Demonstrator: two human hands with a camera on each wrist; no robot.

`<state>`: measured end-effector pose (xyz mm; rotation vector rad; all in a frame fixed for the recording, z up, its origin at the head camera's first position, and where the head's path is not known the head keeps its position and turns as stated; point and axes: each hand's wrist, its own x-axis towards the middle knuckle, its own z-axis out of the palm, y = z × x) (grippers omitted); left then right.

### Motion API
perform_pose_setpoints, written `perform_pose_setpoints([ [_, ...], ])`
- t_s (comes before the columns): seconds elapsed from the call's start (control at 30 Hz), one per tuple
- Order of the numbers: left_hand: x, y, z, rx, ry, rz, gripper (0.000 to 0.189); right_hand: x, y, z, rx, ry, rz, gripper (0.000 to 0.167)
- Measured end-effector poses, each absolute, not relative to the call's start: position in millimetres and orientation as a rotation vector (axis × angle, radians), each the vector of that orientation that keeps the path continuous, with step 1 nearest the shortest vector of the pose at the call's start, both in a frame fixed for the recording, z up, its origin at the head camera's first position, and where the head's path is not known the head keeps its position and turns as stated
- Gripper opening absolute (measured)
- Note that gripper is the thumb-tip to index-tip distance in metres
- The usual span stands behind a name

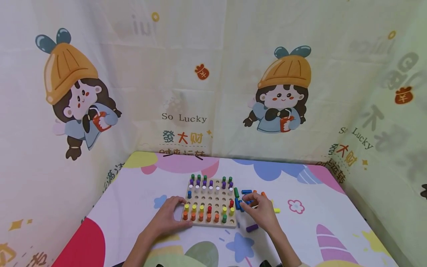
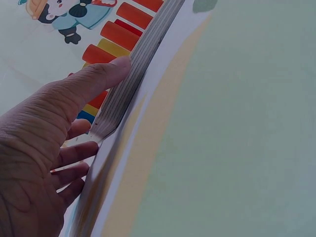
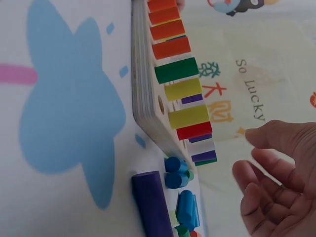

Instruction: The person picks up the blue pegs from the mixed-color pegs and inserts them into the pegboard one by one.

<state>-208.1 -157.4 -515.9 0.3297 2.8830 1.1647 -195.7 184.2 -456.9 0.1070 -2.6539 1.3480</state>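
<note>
A wooden pegboard [image 1: 207, 203] holds rows of green, purple, white, yellow and orange pegs. Some holes are bare, and a lone blue peg [image 1: 189, 194] stands at the left. My left hand [image 1: 166, 218] holds the board's near left corner, its thumb [image 2: 106, 74] on the front edge and its fingers along the left side. Right of the board, my right hand [image 1: 261, 211] hovers over loose pegs with bent fingers. Nothing shows between its thumb and fingertips in the right wrist view. Blue pegs [image 1: 247, 192] lie just beyond this hand, partly hidden by it.
A loose green peg [image 1: 236, 192] lies along the board's right side. Nearer me is a purple peg [image 1: 252, 228], and a yellow peg [image 1: 277, 210] pokes out beside the right hand. The printed tablecloth [image 1: 133, 193] meets hanging patterned curtains [image 1: 227, 92] behind and at the sides.
</note>
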Motion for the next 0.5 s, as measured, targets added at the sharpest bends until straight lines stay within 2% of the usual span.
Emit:
perform_pose_setpoints([
  [0.5, -208, -156, -514, 0.315, 2.885, 1.155, 0.075, -202, 190, -473, 0.071, -2.806, 1.17, 0.022],
])
